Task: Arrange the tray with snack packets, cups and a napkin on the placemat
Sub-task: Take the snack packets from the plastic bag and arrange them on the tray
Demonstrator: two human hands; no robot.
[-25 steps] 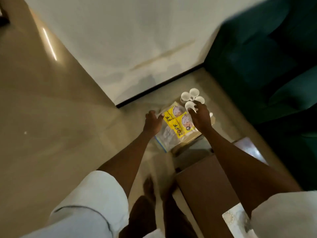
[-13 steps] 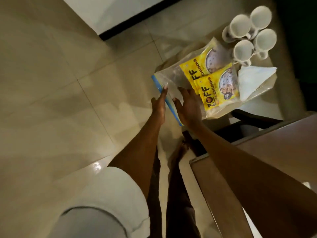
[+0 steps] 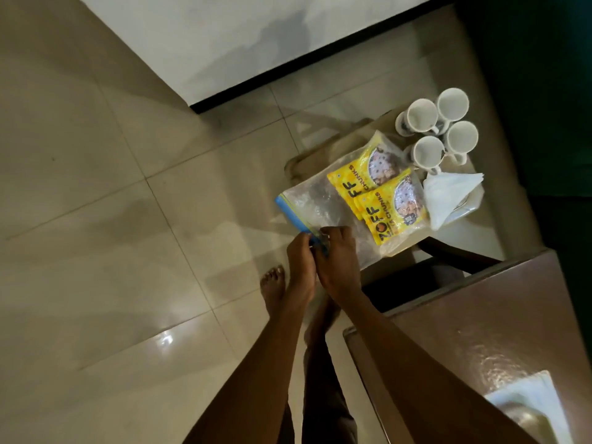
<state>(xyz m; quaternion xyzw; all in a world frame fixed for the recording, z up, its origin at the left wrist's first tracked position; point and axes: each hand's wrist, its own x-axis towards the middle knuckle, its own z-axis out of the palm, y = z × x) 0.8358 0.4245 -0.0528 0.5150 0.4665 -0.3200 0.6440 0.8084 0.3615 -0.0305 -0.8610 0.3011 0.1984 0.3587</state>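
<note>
Half a second on, both hands have drawn together along the bag's blue edge. The left hand (image 3: 301, 267), earlier lying straight-fingered against the strip, is now meeting the right hand (image 3: 339, 267) at the near corner. The fingers of both hands are curling onto the blue zip strip (image 3: 293, 216) of the clear bag (image 3: 320, 203), pinching that corner between them.

The bag is lying on the tray (image 3: 290, 168), its blue end pointing toward the person. Two yellow snack packets (image 3: 394, 213) are lying overlapped on the bag's far half, labels up. Four white cups (image 3: 422, 115) are standing upright in a tight cluster at the tray's far end, just beyond the packets. A folded white napkin (image 3: 448, 193) is sitting at the tray's right side, just beside the nearer packet.

The tray is sitting apart from the brown table (image 3: 480, 315), past its far corner. Dark bars (image 3: 461, 254) are showing beneath it, but what is bearing the tray cannot be made out. A pale placemat (image 3: 531, 408) is lying on the table at lower right, well apart from the tray.

A bare foot (image 3: 272, 280) is standing on the glossy tiled floor (image 3: 112, 251). A white wall (image 3: 224, 33) with black skirting (image 3: 320, 58) is running behind, and a dark green seat (image 3: 528, 91) is filling the right edge.
</note>
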